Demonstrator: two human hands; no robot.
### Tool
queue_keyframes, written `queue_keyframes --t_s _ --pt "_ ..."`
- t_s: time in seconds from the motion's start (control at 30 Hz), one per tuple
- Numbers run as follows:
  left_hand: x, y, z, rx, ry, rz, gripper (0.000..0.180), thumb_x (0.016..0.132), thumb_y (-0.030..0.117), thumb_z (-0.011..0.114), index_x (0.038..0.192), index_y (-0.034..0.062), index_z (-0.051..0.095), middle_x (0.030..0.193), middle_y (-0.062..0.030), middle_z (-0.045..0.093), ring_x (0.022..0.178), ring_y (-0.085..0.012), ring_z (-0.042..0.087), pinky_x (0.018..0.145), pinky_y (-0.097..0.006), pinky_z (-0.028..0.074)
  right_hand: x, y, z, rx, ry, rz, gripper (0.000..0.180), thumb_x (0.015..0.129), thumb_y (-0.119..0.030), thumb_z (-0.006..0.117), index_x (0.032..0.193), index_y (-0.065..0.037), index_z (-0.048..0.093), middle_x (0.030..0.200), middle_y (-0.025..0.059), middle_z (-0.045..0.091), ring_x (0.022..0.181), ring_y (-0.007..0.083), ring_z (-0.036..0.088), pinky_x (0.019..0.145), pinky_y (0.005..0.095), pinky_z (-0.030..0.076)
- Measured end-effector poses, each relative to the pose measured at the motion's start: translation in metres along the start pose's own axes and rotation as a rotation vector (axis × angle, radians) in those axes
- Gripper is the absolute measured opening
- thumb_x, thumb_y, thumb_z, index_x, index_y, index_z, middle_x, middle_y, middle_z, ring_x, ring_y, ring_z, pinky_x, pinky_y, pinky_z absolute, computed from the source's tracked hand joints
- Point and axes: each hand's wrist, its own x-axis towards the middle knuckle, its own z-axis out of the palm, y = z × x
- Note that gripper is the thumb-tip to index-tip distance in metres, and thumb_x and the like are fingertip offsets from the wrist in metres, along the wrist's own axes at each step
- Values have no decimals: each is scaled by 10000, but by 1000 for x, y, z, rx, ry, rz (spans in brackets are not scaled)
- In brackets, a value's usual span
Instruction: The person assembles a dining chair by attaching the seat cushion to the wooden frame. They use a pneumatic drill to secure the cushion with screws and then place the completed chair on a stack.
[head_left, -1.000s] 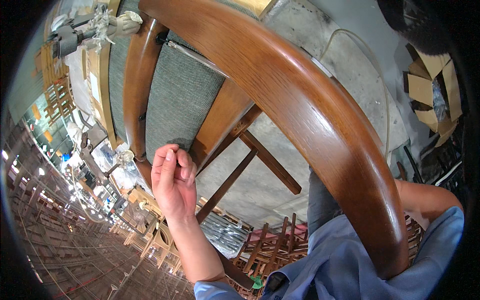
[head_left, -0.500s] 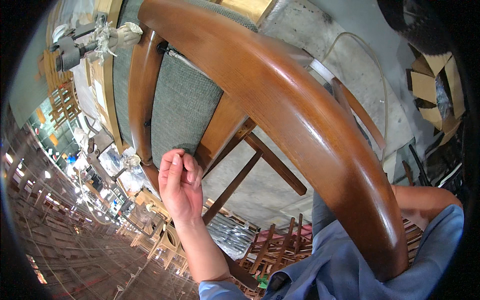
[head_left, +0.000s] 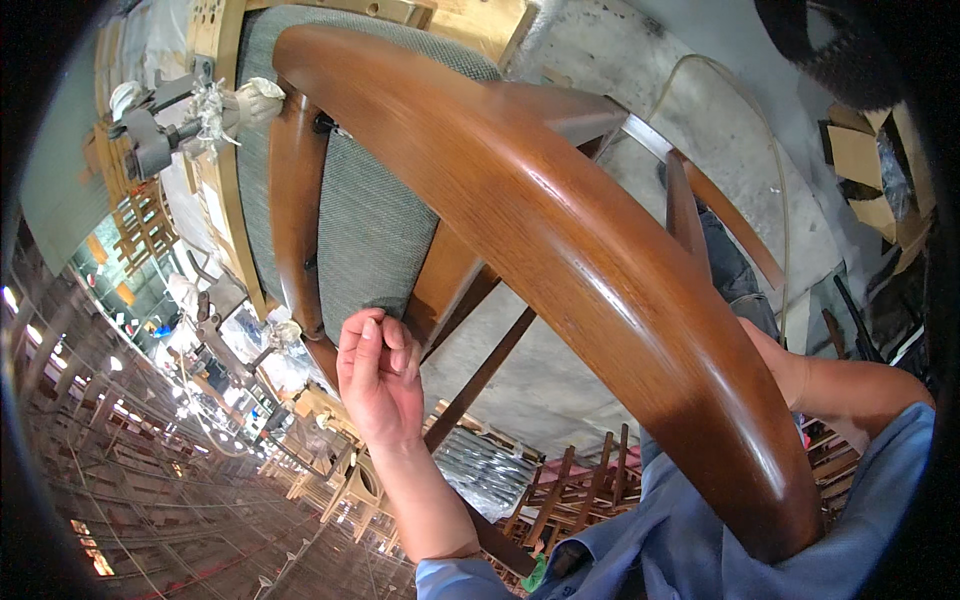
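A brown wooden chair with a broad, curved glossy rail (head_left: 600, 260) fills the middle of the view. Its grey woven upholstery (head_left: 365, 225) shows beneath the rail, beside a slimmer curved wooden upright (head_left: 294, 200). At the near edge of that upholstery is my left hand (head_left: 382, 375), its fingers curled in and the thumb pressed against them; whatever they may pinch is hidden. My right hand (head_left: 772, 365) reaches behind the rail on the right, with its fingers out of sight.
Metal clamps (head_left: 165, 130) with cloth-wrapped ends line the left, against a wooden frame (head_left: 222, 190). Chair legs (head_left: 480, 380) spread over the grey floor. Opened cardboard boxes (head_left: 870, 180) lie at the far right, and stacked wooden frames (head_left: 570, 480) stand below.
The rail and upholstery sit slightly lower in the view. More of my right hand shows beside the rail. My left hand keeps its curled shape near the upholstery edge.
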Motion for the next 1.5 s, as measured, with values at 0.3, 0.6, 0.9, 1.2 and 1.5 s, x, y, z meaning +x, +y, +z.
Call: queue_keyframes --t_s 0.3,0.6,0.9,1.2,1.5 --pt "-12 -1 -9 -92 9 -3 192 1038 55 557 1213 -6 609 997 -143 652 784 -162 558 631 -244 456 9 -5 -1 -5 -76 55 511 954 -242 753 1356 1 551 1212 87 698 1118 138 639 971 324 514" --pt "-2 8 2 -59 -98 -9 274 998 -43 568 1270 -25 581 1192 -192 651 1005 -207 637 885 -292 574 13 -13 6 -9 7 -22 526 951 -238 761 1371 4 557 1291 100 670 1188 138 604 1014 327 490" --pt "-4 6 0 -16 -30 33 261 1039 71 584 1287 -8 598 1072 -195 709 819 -198 654 671 -283 559 16 -13 2 32 27 35 604 936 -245 786 1419 7 526 1353 88 640 1222 135 580 1052 334 465" --pt "1 19 -9 -125 -16 84 295 1063 85 517 1332 -34 540 1190 -245 671 979 -266 680 860 -352 586 -3 2 4 234 241 441 369 932 -262 753 1190 -43 606 981 64 652 793 141 641 663 307 538" --pt "8 29 -31 -170 -128 150 316 1055 91 560 1355 -7 545 1155 -207 695 921 -204 677 815 -296 572 -45 56 106 -482 29 169 382 947 -198 720 1225 -12 538 822 48 638 581 113 619 514 278 515"
